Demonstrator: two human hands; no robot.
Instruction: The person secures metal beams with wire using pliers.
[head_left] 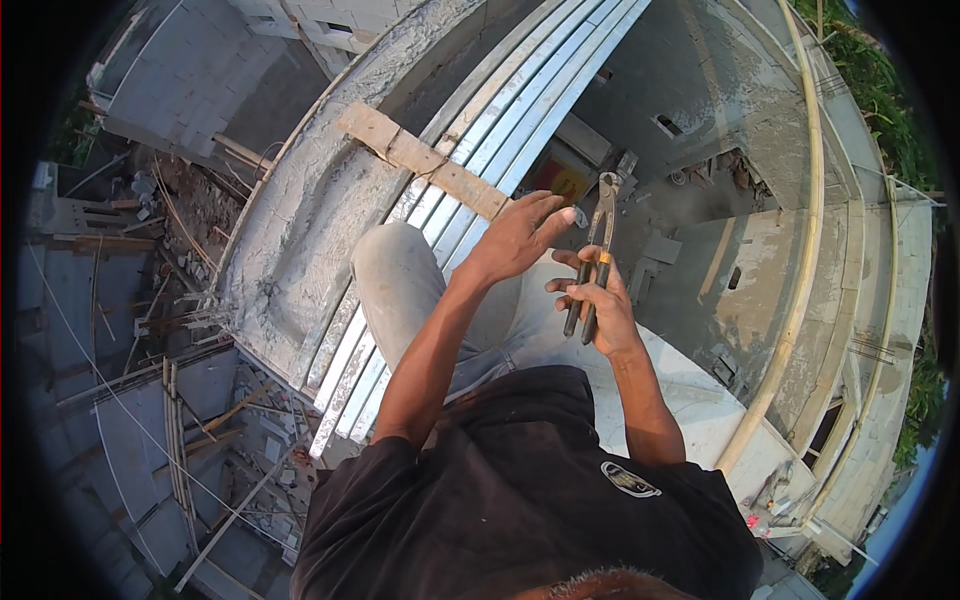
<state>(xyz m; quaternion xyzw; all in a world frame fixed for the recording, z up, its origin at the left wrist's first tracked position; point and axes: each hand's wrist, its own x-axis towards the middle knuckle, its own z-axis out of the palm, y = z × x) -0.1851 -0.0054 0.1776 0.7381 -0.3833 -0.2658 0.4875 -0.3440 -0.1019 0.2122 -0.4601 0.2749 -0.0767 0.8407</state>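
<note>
Up on a concrete wall top (300,240) over a building site; right hand (600,310) grips pincers (597,250), left hand (520,235) fingers loosely spread, holding nothing.

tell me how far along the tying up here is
Done: a wooden plank already sits wired across the metal rails. In hand: right hand grips pincers; left hand reaches toward the plank's end. What remains can't be judged from here.
</note>
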